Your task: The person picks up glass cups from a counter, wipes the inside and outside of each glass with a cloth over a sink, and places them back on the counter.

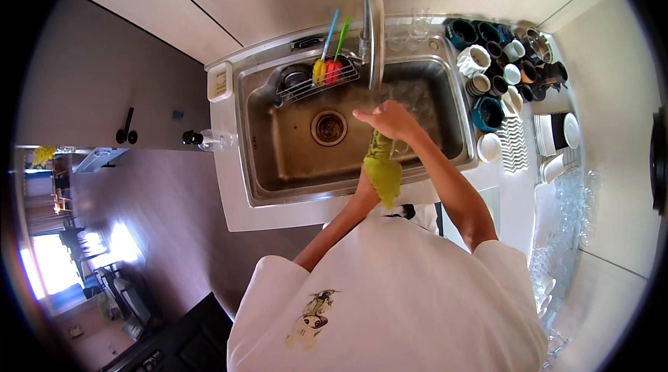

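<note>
A yellow-green cloth (pixel 383 174) hangs over the near edge of a stainless steel sink (pixel 292 158). My right hand (pixel 390 120) is above it, below the curved faucet (pixel 374 33), with the thumb stretched to the left; its fingers are curled near the cloth's upper end, and their grip is unclear. My left hand (pixel 370 179) lies mostly under the cloth, so its fingers are hidden. Several clear glasses (pixel 412 98) lie in the sink's right part. The round drain (pixel 329 128) shows left of my hands.
A wire rack (pixel 318 85) in the sink holds brushes with blue and green handles. Several cups and bowls (pixel 489 114) crowd the right counter, beside stacked white dishes (pixel 545 134) and many glasses (pixel 569 215). A clear bottle (pixel 214 140) stands at the left, near a white tray (pixel 219 81).
</note>
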A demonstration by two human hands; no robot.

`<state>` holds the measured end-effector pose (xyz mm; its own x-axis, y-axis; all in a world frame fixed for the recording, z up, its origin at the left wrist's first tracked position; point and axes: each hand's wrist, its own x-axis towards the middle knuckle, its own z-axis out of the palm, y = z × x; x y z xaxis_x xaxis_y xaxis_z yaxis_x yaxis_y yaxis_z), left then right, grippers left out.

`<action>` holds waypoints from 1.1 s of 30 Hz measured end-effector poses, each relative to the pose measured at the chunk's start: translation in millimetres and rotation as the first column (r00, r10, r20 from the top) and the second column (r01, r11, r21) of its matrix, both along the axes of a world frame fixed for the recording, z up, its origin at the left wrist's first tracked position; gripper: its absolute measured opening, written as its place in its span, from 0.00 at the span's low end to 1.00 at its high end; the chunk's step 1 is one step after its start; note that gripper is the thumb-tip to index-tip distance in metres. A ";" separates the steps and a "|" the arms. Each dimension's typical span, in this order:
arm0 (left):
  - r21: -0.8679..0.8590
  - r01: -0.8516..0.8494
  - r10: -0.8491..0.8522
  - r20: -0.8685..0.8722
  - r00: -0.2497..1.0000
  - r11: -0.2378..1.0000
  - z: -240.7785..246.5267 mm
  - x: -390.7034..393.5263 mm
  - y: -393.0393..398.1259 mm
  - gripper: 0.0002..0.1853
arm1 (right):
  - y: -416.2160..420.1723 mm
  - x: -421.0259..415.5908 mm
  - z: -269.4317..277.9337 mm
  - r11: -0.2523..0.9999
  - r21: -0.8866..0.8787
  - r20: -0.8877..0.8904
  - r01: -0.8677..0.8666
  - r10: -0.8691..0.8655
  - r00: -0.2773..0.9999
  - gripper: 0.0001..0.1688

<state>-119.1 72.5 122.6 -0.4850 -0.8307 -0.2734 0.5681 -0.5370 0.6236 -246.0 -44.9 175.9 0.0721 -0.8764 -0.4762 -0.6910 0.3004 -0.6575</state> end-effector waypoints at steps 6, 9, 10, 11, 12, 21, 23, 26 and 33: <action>0.034 0.093 -0.086 -0.170 0.982 0.995 -11.1 33.4 -25.6 0.22 | 33.0 8.2 -10.9 0.819 -0.388 0.718 0.423 -0.019 0.695 0.23; 0.133 0.071 -0.040 -0.220 0.975 0.989 -16.9 44.4 -26.1 0.22 | 36.9 7.6 -5.8 0.746 -0.515 0.701 0.422 0.083 0.708 0.15; 0.161 0.077 -0.041 -0.213 0.976 0.984 -15.5 44.9 -25.5 0.20 | 38.5 3.4 -6.4 0.734 -0.561 0.663 0.384 0.120 0.739 0.14; 0.189 0.084 -0.044 -0.206 0.978 0.978 -13.8 45.3 -25.0 0.18 | 40.4 1.7 -7.9 0.734 -0.600 0.584 0.317 0.131 0.801 0.15; 0.193 0.065 -0.044 -0.111 0.993 0.979 -10.4 45.0 -26.0 0.18 | 44.2 -1.1 -11.3 0.734 -0.632 0.495 0.248 0.136 0.858 0.17; 0.247 -0.045 -0.028 0.284 0.958 0.968 -44.4 34.3 -18.4 0.20 | 83.2 -18.1 -29.2 0.960 -0.247 0.176 -0.135 0.181 0.968 0.27; 0.024 -0.038 0.028 0.343 0.939 0.999 -48.7 29.1 -14.6 0.19 | 82.9 -16.3 -22.2 0.966 -0.137 0.118 -0.219 0.235 0.965 0.30; 0.030 0.112 -0.114 0.407 0.906 0.993 -29.3 29.8 -24.0 0.18 | 80.3 -14.9 -17.0 0.966 -0.097 0.146 -0.238 0.250 0.957 0.31; -0.037 -0.428 0.429 0.113 0.896 0.903 -41.5 19.0 -52.0 0.18 | 63.1 -28.6 -71.2 0.994 0.046 0.602 0.100 -0.107 0.791 0.23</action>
<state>-100.2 20.5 81.1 -0.0470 -0.9541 -0.2958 0.6653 -0.2508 0.7032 -274.6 18.2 104.7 0.2568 -0.8900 -0.3768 -0.1201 0.3575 -0.9262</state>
